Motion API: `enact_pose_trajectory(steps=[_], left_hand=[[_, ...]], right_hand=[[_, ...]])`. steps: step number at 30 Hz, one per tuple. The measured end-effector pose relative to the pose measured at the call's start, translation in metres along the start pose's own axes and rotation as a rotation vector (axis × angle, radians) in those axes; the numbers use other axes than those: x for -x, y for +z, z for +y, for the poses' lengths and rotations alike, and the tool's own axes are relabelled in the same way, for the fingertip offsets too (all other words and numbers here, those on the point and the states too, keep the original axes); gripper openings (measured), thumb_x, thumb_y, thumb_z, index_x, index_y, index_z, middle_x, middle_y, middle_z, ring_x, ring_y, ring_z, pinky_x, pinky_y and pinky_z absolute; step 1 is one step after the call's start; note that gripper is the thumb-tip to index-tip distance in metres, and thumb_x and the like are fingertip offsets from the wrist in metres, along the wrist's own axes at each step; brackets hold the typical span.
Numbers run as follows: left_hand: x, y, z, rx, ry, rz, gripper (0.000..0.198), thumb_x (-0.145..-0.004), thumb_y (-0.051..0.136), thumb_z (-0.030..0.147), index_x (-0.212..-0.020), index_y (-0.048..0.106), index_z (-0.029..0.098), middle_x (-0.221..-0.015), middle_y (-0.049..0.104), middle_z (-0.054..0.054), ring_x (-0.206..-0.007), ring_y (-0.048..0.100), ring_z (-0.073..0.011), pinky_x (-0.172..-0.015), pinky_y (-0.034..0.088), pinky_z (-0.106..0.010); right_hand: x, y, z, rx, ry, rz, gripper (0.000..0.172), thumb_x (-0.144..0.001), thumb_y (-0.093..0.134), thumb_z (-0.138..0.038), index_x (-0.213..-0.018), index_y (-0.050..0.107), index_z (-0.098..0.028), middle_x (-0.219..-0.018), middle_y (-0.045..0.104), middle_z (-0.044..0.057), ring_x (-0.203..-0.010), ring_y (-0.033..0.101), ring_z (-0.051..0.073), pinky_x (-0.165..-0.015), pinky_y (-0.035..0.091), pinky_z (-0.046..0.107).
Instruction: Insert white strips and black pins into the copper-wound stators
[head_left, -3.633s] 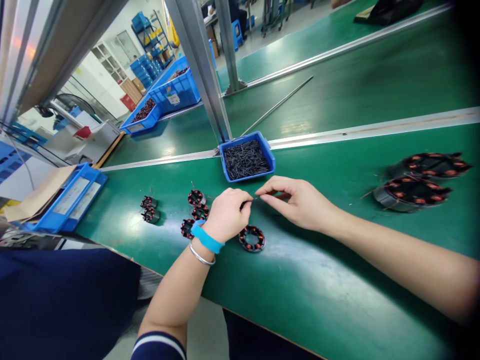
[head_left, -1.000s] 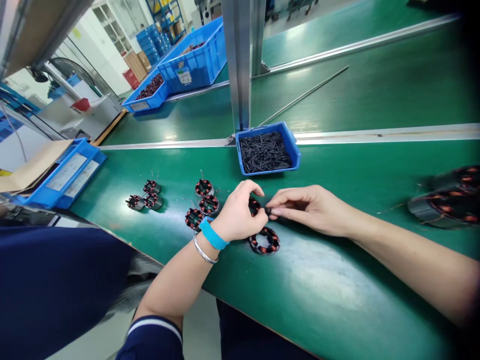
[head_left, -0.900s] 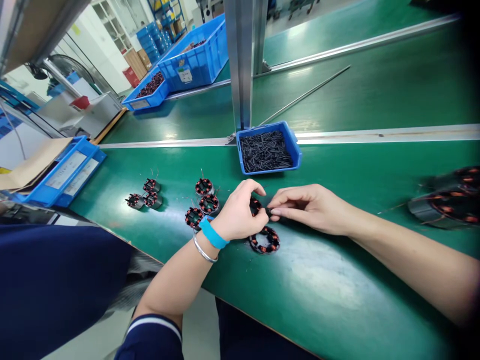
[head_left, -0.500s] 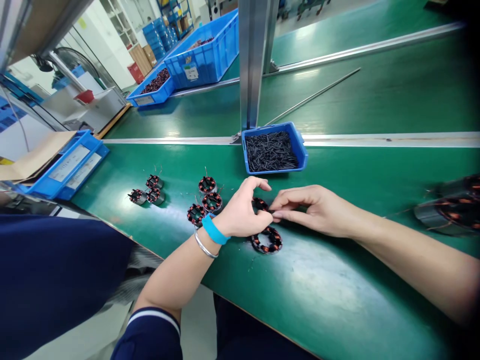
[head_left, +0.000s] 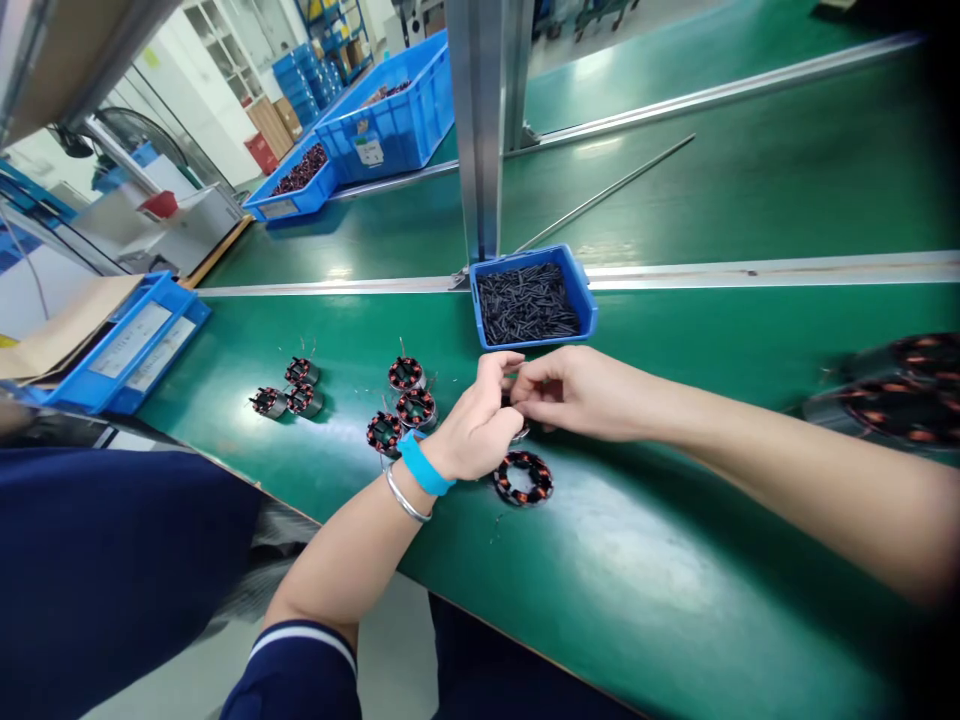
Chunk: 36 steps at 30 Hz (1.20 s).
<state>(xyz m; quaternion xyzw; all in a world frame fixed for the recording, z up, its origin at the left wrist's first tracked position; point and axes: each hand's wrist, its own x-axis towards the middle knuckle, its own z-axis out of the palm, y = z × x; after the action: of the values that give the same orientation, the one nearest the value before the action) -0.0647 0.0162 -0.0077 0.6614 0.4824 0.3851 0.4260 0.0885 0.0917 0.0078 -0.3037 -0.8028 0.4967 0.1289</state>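
Note:
My left hand (head_left: pixel 480 425), with a blue band and a silver bangle at the wrist, curls round a motor stator (head_left: pixel 521 433) on the green bench; the hands hide most of this stator. Fingertips of my right hand (head_left: pixel 559 395) are pinched together at its far side, close to my left thumb and fingers. Whatever they pinch is too small and covered to make out. Just nearer to me lies another stator (head_left: pixel 524 479), a ring with copper windings and a black lining. Left of my left wrist, a group of three stators (head_left: pixel 416 408) stands with thin wire ends sticking up.
A blue bin (head_left: pixel 534 303) of short black tubes sits right behind my hands, by a metal post (head_left: pixel 480 130). More stators stand at the left (head_left: pixel 303 400) and the right edge (head_left: pixel 900 395). Larger blue crates (head_left: pixel 382 130) and a thin rod (head_left: pixel 607 190) lie farther back.
My right hand has moved left and slightly up, closer against my left hand. The stator between them is now more covered. The camera view has shifted slightly.

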Motion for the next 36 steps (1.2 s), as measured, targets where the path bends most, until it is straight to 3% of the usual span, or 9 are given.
enact_pose_trajectory(steps=[3, 9, 14, 18, 23, 25, 27, 30, 36], left_hand=[[0.0, 0.006, -0.003, -0.055, 0.048, 0.004, 0.062, -0.07, 0.044, 0.016, -0.129, 0.026, 0.013, -0.135, 0.042, -0.017, -0.129, 0.042, -0.0295, -0.112, 0.03, -0.052], [0.006, 0.002, 0.01, -0.16, 0.104, 0.001, 0.061, -0.08, 0.051, 0.034, -0.134, 0.03, 0.015, -0.137, 0.044, -0.017, -0.13, 0.042, -0.0316, -0.111, 0.033, -0.052], [0.023, -0.013, 0.037, -0.634, -0.057, -0.195, 0.11, -0.047, 0.084, 0.053, -0.137, 0.034, 0.015, -0.146, 0.035, -0.023, -0.135, 0.033, -0.0447, -0.108, 0.033, -0.063], [0.024, 0.001, 0.038, -0.699, -0.058, -0.289, 0.087, -0.053, 0.083, 0.039, -0.128, 0.045, 0.013, -0.133, 0.049, -0.02, -0.121, 0.052, -0.0376, -0.097, 0.049, -0.053], [0.024, 0.001, 0.04, -0.554, 0.21, -0.325, 0.08, -0.059, 0.081, 0.048, -0.126, 0.047, 0.018, -0.132, 0.054, -0.015, -0.12, 0.055, -0.0286, -0.099, 0.05, -0.041], [0.027, -0.016, 0.046, -0.678, 0.139, -0.117, 0.07, -0.062, 0.078, 0.053, -0.116, 0.054, 0.017, -0.123, 0.059, -0.014, -0.114, 0.057, -0.0288, -0.097, 0.05, -0.042], [0.03, -0.035, 0.051, -0.931, -0.114, 0.091, 0.057, -0.062, 0.078, 0.054, -0.1, 0.059, 0.015, -0.106, 0.063, -0.013, -0.101, 0.061, -0.0311, -0.088, 0.052, -0.046], [0.03, -0.047, 0.05, -1.21, -0.379, 0.096, 0.03, -0.071, 0.075, 0.039, -0.082, 0.06, 0.015, -0.095, 0.061, -0.011, -0.09, 0.062, -0.0309, -0.078, 0.053, -0.046], [0.016, -0.017, 0.035, -1.053, -0.069, -0.059, 0.003, -0.083, 0.058, 0.018, -0.081, 0.056, 0.018, -0.091, 0.06, -0.005, -0.081, 0.059, -0.0181, -0.075, 0.051, -0.032]], right_hand=[[-0.007, 0.012, 0.001, -0.189, 0.187, 0.083, 0.007, -0.064, 0.057, -0.016, -0.059, 0.054, -0.02, -0.057, 0.058, -0.001, -0.047, 0.052, 0.011, -0.048, 0.043, 0.024], [-0.002, 0.011, 0.002, -0.277, 0.204, 0.154, 0.012, -0.067, 0.06, -0.025, -0.068, 0.049, -0.021, -0.05, 0.048, -0.006, -0.043, 0.045, 0.009, -0.044, 0.038, 0.023], [0.036, -0.011, 0.028, 0.077, 0.05, 0.147, 0.032, -0.065, 0.068, -0.043, -0.083, 0.059, -0.019, -0.065, 0.059, 0.001, -0.059, 0.054, 0.016, -0.056, 0.045, 0.03], [0.052, 0.0, 0.05, 0.448, -0.06, 0.199, 0.019, -0.081, 0.051, -0.036, -0.071, 0.06, -0.022, -0.073, 0.063, 0.005, -0.061, 0.056, 0.018, -0.057, 0.043, 0.032], [0.054, 0.007, 0.063, 0.473, -0.089, 0.278, 0.024, -0.086, 0.043, -0.037, -0.069, 0.055, -0.024, -0.072, 0.062, 0.007, -0.059, 0.057, 0.02, -0.053, 0.042, 0.034], [0.054, 0.004, 0.066, 0.391, -0.056, 0.324, 0.026, -0.087, 0.044, -0.043, -0.073, 0.056, -0.024, -0.072, 0.064, 0.009, -0.058, 0.058, 0.022, -0.054, 0.044, 0.037], [0.054, 0.001, 0.066, 0.244, -0.019, 0.344, 0.032, -0.086, 0.046, -0.051, -0.075, 0.058, -0.024, -0.07, 0.066, 0.009, -0.058, 0.06, 0.022, -0.056, 0.047, 0.038], [0.052, -0.001, 0.059, -0.031, -0.009, 0.329, 0.046, -0.078, 0.054, -0.067, -0.073, 0.06, -0.022, -0.066, 0.067, 0.009, -0.06, 0.064, 0.022, -0.059, 0.052, 0.037], [0.034, 0.003, 0.036, -0.313, -0.02, 0.259, 0.045, -0.069, 0.07, -0.06, -0.083, 0.071, -0.017, -0.072, 0.073, 0.007, -0.067, 0.07, 0.021, -0.068, 0.057, 0.035]])
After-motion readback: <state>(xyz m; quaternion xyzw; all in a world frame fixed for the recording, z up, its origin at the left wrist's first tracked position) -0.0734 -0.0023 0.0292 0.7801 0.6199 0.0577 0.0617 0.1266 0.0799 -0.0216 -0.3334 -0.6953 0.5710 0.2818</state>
